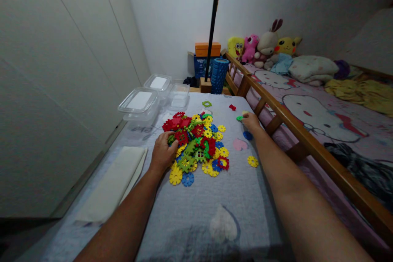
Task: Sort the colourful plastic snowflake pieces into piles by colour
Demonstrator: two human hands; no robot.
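A heap of plastic interlocking pieces (201,154) in red, yellow, green and blue covers the middle of the table. At its left edge rests my left hand (164,149), thumb and fingers apart, touching the pieces, with some green showing between them. To the right of the heap, my right hand (251,122) pinches a small green interlocking piece (239,118). Something pale yellow shows at its fingertips, too small to make out. Near that hand lie a blue disc (247,135), a yellow disc (253,161) and a small red piece (232,107).
Clear plastic boxes (138,100) with white labels stand at the back left. A folded cream sheet (113,184) lies left of my left arm. A green square piece (206,104) is at the far side. The wooden bed rail (273,125) borders the table's right.
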